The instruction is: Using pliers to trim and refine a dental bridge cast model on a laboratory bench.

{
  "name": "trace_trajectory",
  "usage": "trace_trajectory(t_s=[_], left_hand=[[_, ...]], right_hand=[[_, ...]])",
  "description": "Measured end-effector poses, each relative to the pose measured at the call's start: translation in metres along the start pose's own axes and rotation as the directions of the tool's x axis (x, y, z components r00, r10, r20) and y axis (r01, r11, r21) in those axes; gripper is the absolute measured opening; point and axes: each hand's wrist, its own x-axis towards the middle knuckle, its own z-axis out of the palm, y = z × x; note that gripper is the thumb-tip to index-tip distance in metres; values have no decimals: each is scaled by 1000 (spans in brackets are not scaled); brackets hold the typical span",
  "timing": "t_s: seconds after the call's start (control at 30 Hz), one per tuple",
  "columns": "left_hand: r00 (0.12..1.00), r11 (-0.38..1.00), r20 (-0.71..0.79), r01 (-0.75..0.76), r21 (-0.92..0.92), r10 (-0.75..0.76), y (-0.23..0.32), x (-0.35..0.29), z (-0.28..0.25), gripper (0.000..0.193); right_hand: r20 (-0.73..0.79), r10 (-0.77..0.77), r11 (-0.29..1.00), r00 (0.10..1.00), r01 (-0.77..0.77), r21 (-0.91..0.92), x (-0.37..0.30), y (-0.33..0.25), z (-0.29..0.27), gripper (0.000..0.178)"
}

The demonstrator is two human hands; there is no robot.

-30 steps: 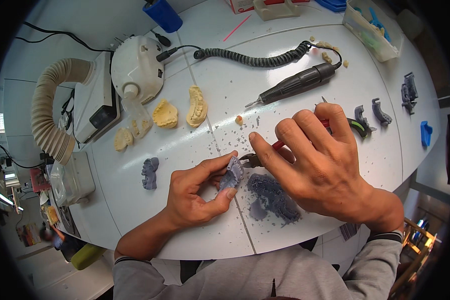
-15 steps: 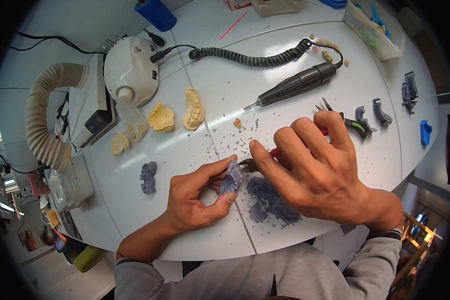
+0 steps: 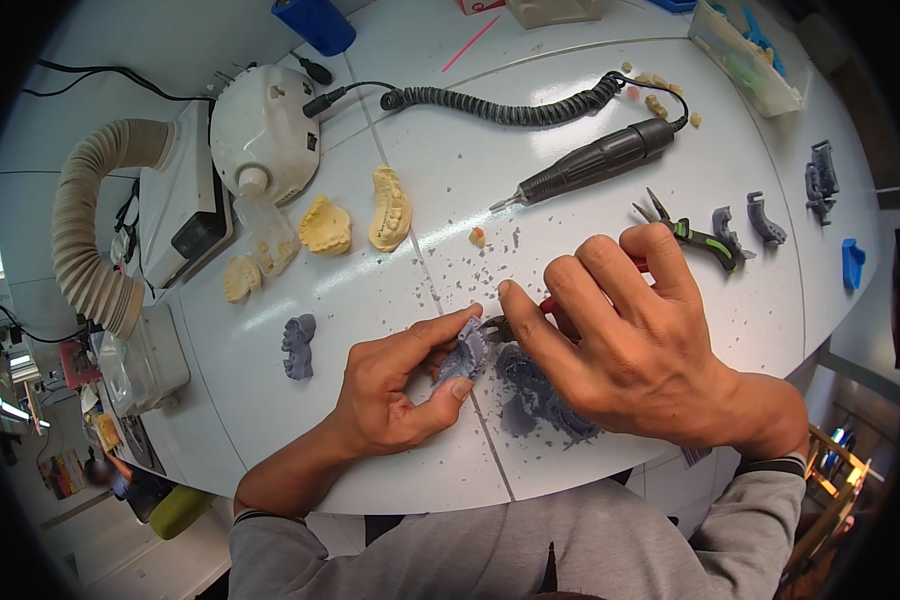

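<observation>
Between the thumb and fingers of my left hand (image 3: 395, 385) is a grey-blue dental model (image 3: 465, 352), tilted above the table. My right hand (image 3: 630, 345) is closed round red-handled cutting pliers (image 3: 498, 327); their jaws meet the model's right edge, and most of the handles are hidden by my fingers. Whether the jaws are fully closed is too small to tell. Beneath my right hand lies a heap of grey-blue scraps (image 3: 535, 395), partly covered. Small grey-blue chips (image 3: 480, 270) are scattered over the table around both hands.
Beyond my hands lie a black handpiece (image 3: 600, 160) with a coiled cord and green-black pliers (image 3: 695, 235). Yellow dental models (image 3: 390, 210) stand left of centre, near a white machine (image 3: 262, 130) and a ribbed hose (image 3: 75, 220). Another grey-blue model (image 3: 298, 347) lies left.
Both hands stay at nearly the same place, with the pliers still at the model's edge. The whole view has shifted very slightly.
</observation>
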Motion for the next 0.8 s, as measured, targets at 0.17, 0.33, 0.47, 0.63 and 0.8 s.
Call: trace_trajectory(t_s=[0.17,0.33,0.47,0.63,0.8], left_hand=[[1000,999,10,-20,38,20,1,1,-1,60],[999,1000,29,22,15,-23,2,1,-1,58],[999,999,-20,-42,-4,42,-4,0,3,58],[999,998,-52,-3,-58,0,-5,-1,5,58],[998,998,-58,-23,-50,20,-6,-1,7,58]], right_hand=[[13,-5,1000,1000,5,20,0,0,1,30],[76,-27,999,997,25,30,0,3,-4,30],[33,43,998,999,-44,45,-1,3,-8,33],[25,84,996,996,-85,38,2,3,-12,35],[-7,67,997,998,-67,29,-2,0,-3,36]])
